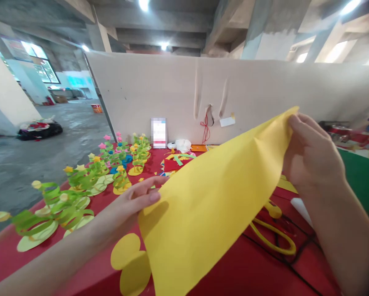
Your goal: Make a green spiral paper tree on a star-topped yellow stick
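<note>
A large sheet of yellow paper is held up slantwise in front of me, above a red-covered table. My right hand pinches its upper right corner, and the paper creases near those fingers. At the sheet's left edge, my left hand grips it with the thumb in front and the other fingers partly behind. Two yellow paper circles lie overlapping on the table below my left hand. Yellow-handled scissors rest under the right side of the sheet, their blades hidden.
Green paper spirals with star tops stand in rows on the left. Paper scraps lie toward the back, near a blurred white upright panel. Dark cables run across the right side. A pale partition rises behind the table.
</note>
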### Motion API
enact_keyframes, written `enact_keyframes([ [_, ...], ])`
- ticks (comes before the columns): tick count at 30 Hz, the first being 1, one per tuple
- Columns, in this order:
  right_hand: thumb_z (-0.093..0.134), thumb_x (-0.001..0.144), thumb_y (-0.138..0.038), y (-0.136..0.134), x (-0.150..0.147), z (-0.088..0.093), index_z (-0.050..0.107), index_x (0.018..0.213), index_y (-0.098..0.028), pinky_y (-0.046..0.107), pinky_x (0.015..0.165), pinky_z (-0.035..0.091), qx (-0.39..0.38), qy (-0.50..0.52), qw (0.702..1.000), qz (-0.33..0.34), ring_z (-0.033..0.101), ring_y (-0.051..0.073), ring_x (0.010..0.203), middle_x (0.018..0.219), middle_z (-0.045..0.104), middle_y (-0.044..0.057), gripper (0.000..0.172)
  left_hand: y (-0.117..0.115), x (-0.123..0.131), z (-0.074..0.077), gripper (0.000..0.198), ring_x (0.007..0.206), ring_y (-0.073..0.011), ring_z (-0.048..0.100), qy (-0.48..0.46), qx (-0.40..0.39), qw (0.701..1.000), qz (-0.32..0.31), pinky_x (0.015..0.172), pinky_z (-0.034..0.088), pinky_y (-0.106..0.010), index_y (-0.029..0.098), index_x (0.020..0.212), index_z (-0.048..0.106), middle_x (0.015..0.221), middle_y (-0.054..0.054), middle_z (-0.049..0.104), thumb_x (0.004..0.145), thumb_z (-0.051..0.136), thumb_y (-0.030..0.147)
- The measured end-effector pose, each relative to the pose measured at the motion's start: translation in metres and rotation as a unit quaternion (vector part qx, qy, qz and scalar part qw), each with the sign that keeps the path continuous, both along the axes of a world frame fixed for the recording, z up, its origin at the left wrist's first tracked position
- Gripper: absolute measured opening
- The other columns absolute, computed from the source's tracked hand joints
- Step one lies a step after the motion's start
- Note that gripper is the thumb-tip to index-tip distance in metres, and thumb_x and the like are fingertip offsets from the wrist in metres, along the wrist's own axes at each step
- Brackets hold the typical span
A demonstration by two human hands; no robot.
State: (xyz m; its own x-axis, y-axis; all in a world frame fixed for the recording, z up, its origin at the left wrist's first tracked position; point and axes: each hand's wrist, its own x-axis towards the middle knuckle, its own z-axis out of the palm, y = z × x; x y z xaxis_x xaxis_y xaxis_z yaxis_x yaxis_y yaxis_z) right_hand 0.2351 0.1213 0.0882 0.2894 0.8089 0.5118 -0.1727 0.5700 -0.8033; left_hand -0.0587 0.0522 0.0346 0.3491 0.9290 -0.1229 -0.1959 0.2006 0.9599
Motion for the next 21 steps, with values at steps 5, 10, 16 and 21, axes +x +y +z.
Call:
enact_keyframes([
  [5,0.060,0.073,-0.020,0.017,0.015,-0.006,0.059,0.072,-0.022,0.027,0.069,0.045,0.066,0.036,0.993,-0.087,0.058,0.017,0.085,0.084,0.059,0.002,0.003,-0.014,0.003,0.000,0.044,0.076,-0.0126,0.064,-0.144,-0.011,0.983,0.109,0.064,0.052,-0.017,0.035,0.121,0.046,0.087,0.001,0.068,0.080,0.058,0.026],
  [10,0.060,0.070,-0.021,0.029,0.023,-0.011,0.057,0.072,-0.022,0.029,0.073,0.044,0.099,0.040,0.988,-0.112,0.055,0.021,0.100,0.097,0.060,0.003,0.004,-0.020,0.014,0.005,0.037,0.066,-0.0094,0.062,-0.203,0.032,0.961,0.183,0.063,0.053,-0.018,0.037,0.122,0.045,0.074,0.003,0.065,0.087,0.047,0.025],
  [16,0.053,0.075,-0.022,0.034,0.026,-0.014,0.060,0.074,-0.023,0.037,0.086,0.039,0.135,0.030,0.984,-0.114,0.048,0.026,0.113,0.106,0.061,0.001,0.007,-0.017,0.018,0.001,0.026,0.064,-0.0078,0.053,-0.076,0.076,0.977,0.185,0.056,0.046,-0.007,0.033,0.098,0.066,0.064,0.004,0.056,0.074,0.067,0.027],
  [21,0.054,0.075,-0.020,0.031,0.025,-0.011,0.066,0.076,-0.028,0.036,0.090,0.039,0.163,0.037,0.983,-0.079,0.048,0.022,0.114,0.105,0.062,-0.003,0.014,-0.018,0.020,0.008,0.034,0.042,-0.0069,0.028,0.054,0.193,0.954,0.223,0.034,0.028,-0.011,0.037,0.104,0.062,0.046,0.007,0.030,0.073,0.067,0.027],
])
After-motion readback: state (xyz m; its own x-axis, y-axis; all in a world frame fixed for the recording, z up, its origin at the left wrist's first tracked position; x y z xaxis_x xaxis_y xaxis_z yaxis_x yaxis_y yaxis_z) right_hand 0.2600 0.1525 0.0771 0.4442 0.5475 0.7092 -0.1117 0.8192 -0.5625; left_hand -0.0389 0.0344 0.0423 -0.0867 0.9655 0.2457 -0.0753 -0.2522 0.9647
